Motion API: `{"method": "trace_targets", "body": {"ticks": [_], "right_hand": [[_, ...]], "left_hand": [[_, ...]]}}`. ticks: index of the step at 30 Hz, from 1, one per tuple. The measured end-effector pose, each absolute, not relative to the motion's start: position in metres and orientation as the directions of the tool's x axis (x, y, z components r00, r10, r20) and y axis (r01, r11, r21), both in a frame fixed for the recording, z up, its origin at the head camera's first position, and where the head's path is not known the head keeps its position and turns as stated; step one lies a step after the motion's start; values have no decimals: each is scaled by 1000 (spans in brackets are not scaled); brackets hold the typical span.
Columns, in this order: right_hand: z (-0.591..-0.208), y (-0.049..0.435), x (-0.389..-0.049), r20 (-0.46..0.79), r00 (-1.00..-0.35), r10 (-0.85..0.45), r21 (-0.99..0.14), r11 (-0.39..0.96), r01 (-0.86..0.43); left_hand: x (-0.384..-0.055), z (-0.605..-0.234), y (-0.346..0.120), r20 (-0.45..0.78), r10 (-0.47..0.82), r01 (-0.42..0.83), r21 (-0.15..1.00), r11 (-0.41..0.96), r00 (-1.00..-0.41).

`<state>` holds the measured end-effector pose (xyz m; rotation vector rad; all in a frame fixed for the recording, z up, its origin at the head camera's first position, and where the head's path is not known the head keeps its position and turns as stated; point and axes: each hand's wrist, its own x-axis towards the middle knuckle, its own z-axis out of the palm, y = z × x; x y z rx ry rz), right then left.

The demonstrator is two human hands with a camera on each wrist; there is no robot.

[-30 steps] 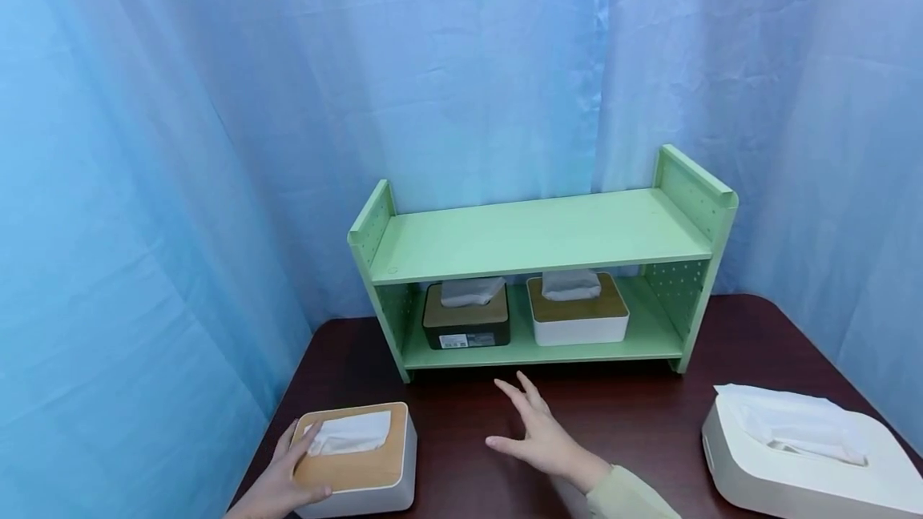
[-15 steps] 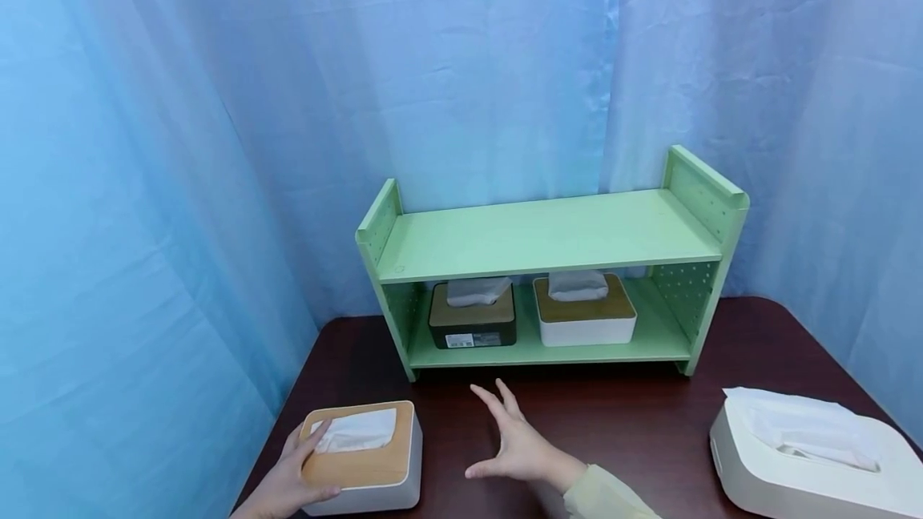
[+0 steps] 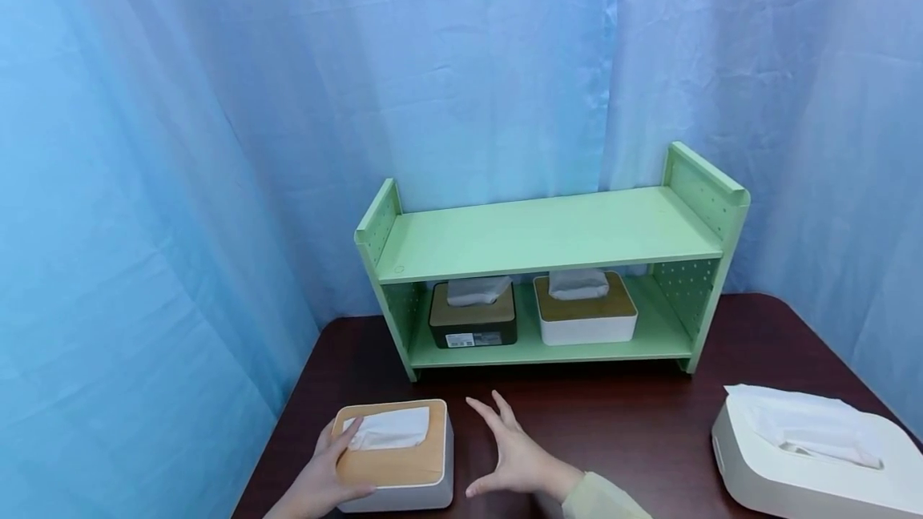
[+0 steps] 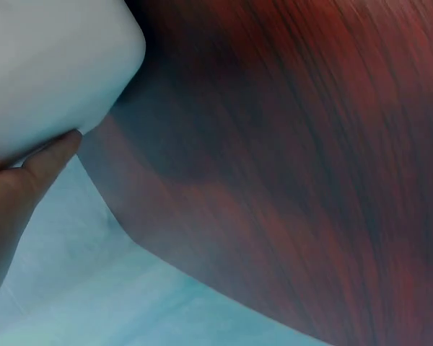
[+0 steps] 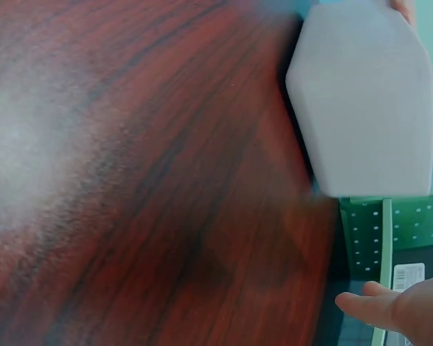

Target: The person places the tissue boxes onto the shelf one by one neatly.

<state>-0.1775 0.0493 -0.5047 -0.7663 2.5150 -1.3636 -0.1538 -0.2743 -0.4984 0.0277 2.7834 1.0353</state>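
A tissue box (image 3: 392,463) with a wooden lid, white sides and a white tissue on top sits at the table's front left. My left hand (image 3: 324,471) holds its left end, fingers over the far left part and thumb along the front edge. A fingertip touches the box's lower edge in the left wrist view, where the white side (image 4: 50,65) shows. My right hand (image 3: 512,455) hovers just right of the box, fingers spread and apart from it, holding nothing. In the right wrist view, the right hand's fingers (image 5: 372,306) point toward the box's side (image 5: 364,108).
A green two-level shelf (image 3: 548,235) stands at the back. On its lower board are a dark tissue box (image 3: 472,323) and a white tissue box (image 3: 587,319), both wood-topped. A larger white tissue box (image 3: 800,455) lies at the right of the dark brown table (image 3: 620,423).
The tissue box at the front has moved right together with my left hand, mostly in the last half second. My right hand has shifted slightly left and down, narrowing the gap.
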Motion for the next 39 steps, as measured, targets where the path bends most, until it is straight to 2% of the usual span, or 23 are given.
{"method": "trace_targets", "body": {"ticks": [17, 26, 39], "right_hand": [[-522, 58, -172, 117, -850, -514, -820, 432, -375], [-529, 70, -170, 173, -884, -435, -829, 420, -369], [-535, 93, -173, 162, -913, -373, -850, 417, -321]], "left_hand": [[-158, -504, -205, -41, 132, 69, 681, 729, -990], [-161, -507, -178, 30, 177, 148, 688, 711, -984], [-161, -508, -150, 54, 184, 172, 672, 720, -981]]}}
